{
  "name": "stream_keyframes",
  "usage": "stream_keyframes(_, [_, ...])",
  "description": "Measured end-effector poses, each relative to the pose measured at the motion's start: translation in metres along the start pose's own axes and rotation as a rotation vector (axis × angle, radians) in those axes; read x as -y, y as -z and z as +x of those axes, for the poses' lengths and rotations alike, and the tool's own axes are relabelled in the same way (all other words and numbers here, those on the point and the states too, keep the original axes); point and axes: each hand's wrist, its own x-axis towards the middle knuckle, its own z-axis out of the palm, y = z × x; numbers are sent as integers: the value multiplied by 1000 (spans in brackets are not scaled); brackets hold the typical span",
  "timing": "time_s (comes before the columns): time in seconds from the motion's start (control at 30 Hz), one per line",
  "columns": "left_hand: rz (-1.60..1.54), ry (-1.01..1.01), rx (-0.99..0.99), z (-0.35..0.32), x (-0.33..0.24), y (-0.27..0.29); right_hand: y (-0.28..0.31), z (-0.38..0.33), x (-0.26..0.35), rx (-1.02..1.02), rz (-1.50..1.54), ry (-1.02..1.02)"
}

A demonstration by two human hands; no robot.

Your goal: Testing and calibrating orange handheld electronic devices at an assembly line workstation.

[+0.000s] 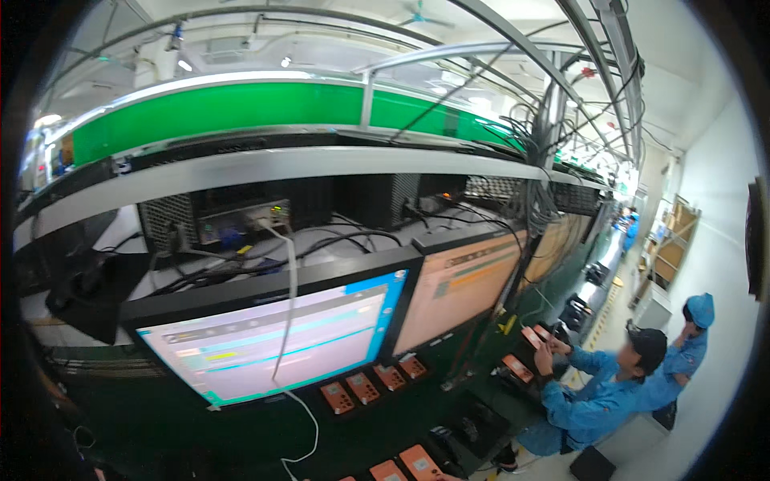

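Note:
At the bottom edge lie flat orange phone-shaped devices, one (419,462) and another (387,471) beside it, both partly cut off. A small skin-coloured sliver (451,478) shows by the right one; it may be a fingertip of my right hand, but its fingers are not visible. My left hand is out of the picture. Several more orange devices (362,387) stand in a row below the monitors. The nearer monitor (273,341) is lit, with a white cable (290,297) hanging in front of it.
A second lit monitor (457,289) stands to the right. A metal rail (321,166) and black computer cases (361,200) with tangled cables are above. At right, a co-worker in blue (601,393) handles orange devices; another person (682,361) is behind. A dark mat (469,425) lies nearer.

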Motion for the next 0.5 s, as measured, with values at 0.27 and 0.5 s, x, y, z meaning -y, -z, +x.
stream_keyframes(0.27, [49,-314,527,-83,-53,-83,66,-13,-62,-219,-63,-397])
stream_keyframes(0.5, [409,-147,1012,-57,-106,-53,133,60,-115,-556,-171,-114])
